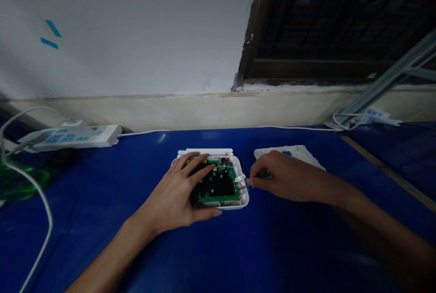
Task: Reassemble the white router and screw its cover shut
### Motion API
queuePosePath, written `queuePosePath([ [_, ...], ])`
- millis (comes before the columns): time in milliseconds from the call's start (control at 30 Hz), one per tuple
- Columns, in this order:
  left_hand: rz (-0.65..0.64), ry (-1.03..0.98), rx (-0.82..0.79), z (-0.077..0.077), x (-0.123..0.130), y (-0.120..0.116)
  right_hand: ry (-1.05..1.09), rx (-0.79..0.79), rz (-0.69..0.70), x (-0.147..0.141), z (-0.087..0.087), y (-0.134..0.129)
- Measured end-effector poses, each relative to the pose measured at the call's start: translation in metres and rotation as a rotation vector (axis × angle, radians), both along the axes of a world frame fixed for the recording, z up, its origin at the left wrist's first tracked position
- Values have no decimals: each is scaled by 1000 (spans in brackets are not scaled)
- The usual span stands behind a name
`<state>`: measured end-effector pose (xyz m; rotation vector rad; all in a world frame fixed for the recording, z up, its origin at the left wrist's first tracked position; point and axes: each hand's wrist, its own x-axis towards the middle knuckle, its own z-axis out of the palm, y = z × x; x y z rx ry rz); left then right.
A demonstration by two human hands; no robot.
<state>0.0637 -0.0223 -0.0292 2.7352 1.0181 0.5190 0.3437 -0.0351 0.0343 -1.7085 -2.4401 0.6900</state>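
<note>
An opened white router [245, 202] lies on the blue table, its green circuit board [230, 166] with a black plate facing up. My left hand [180, 188] spans the router's left side, fingers spread over the board and thumb along the near edge, holding it. At the right edge, thin wires [241, 187] and a small white tag [240, 177] come off the board. My right hand [275, 175] is closed in a pinch on a thin wire just beyond that edge; its fingers partly hide what they hold. White antennas [211, 151] lie along the far side.
A white cover [299, 151] lies behind my right hand. At the far left are a power strip [109, 136] with plugs, a loose white cable [47, 211] and a green transparent object [27, 181]. A metal frame [384, 81] stands at the right, by the wall [153, 34].
</note>
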Motion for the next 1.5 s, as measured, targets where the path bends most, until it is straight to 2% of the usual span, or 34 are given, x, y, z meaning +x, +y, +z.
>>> queuePosePath([
  [167, 5, 10, 7, 1, 0, 0, 285, -402, -121, 19, -17, -19],
  [233, 8, 12, 5, 1, -1, 0, 385, -461, -122, 25, -22, -31],
  [333, 1, 13, 2, 2, 0, 1, 352, -404, -116, 35, -25, -44],
  [433, -6, 11, 3, 3, 0, 1, 283, -264, -177, 37, -22, -44],
  [567, -9, 1, 4, 3, 1, 2, 190, -66, -297, 17, -18, -28],
  [667, -9, -4, 5, 2, 0, 1, 14, 101, -340, 0, -19, -8],
  [767, -3, 6, 5, 1, 0, 1, -50, 154, -299, -8, -27, 9],
  [900, 9, 5, -12, 2, 0, 0, -55, 121, -277, -9, -38, 23],
  [967, 2, -28, -22, 4, -1, 0, -52, 133, -269, -11, -38, 25],
  [1067, 2, -110, -43, 9, -6, 3, -32, 239, -241, -17, -31, 23],
  [1133, 36, -169, -43, 12, -12, 7, 32, 304, -177, -24, -24, 22],
  [1233, 119, -235, -3, 13, -24, 13, 157, 337, 13, -34, -23, 22],
  [1333, 164, -232, 7, 12, -34, 16, 164, 363, 109, -41, -34, 26],
  [1500, 168, -136, 10, 14, -41, 17, 164, 403, 63, -40, -53, 27],
])
